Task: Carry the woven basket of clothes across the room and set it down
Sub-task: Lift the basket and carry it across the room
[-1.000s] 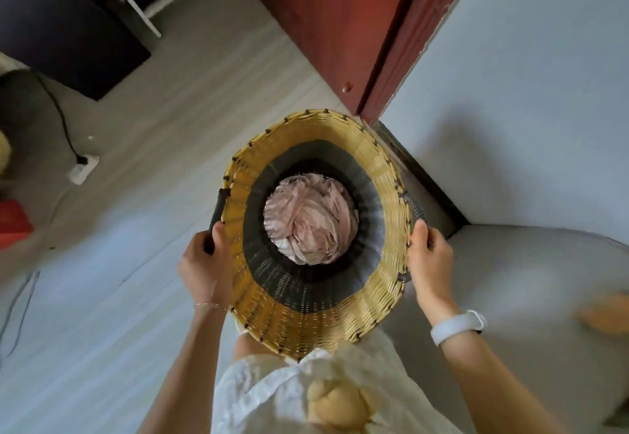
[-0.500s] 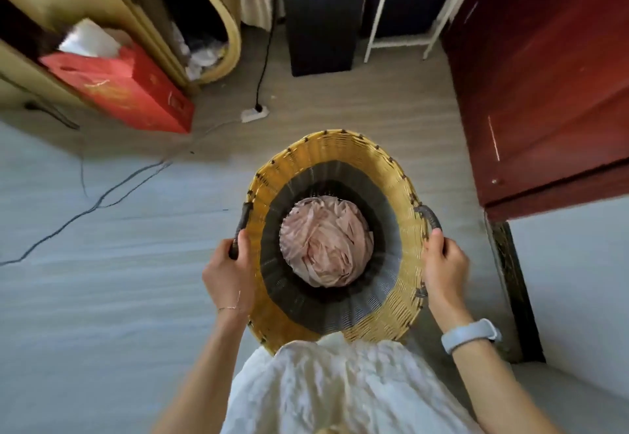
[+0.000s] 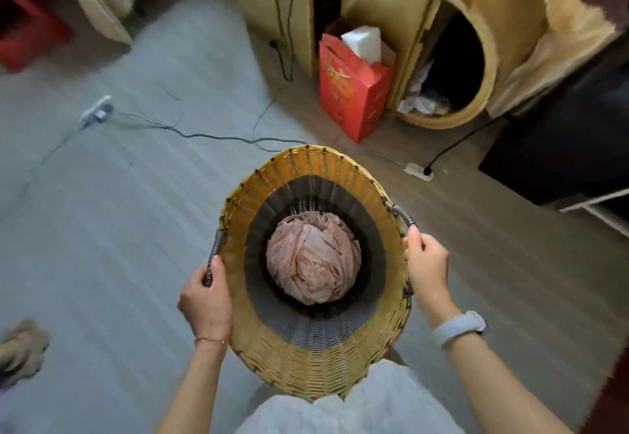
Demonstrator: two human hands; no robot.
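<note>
Both hands are on the basket (image 3: 316, 358), one per side. Left hand (image 3: 206, 304) is wrapped around the dark handle (image 3: 213, 260) on its side, fingers curled shut on it, and there's a thin bracelet (image 3: 209, 340) at that wrist. Right hand (image 3: 427, 263) is closed the same way around the other handle (image 3: 405, 217), with a pale band (image 3: 459, 328) on the wrist. So the basket's up off the floor (image 3: 102, 229), held out in front of the person's white top (image 3: 347, 413), pretty much level, mouth facing up. It's yellow weave at the rim, a dark grey ring lower down inside, and a bundle of pinkish cloth (image 3: 313, 260) sits at the bottom. Beyond it, a red bag (image 3: 350, 93) with something white poking out the top stands on the floor against some tan wooden furniture (image 3: 384, 8) with a big round opening. A black cord (image 3: 204, 135) snakes across the floor from a small white plug block (image 3: 97, 113) on the left, and another white power strip (image 3: 418, 171) lies just past the basket's right side. Far left at the bottom edge there's a blurry tan thing I can't make out.
</note>
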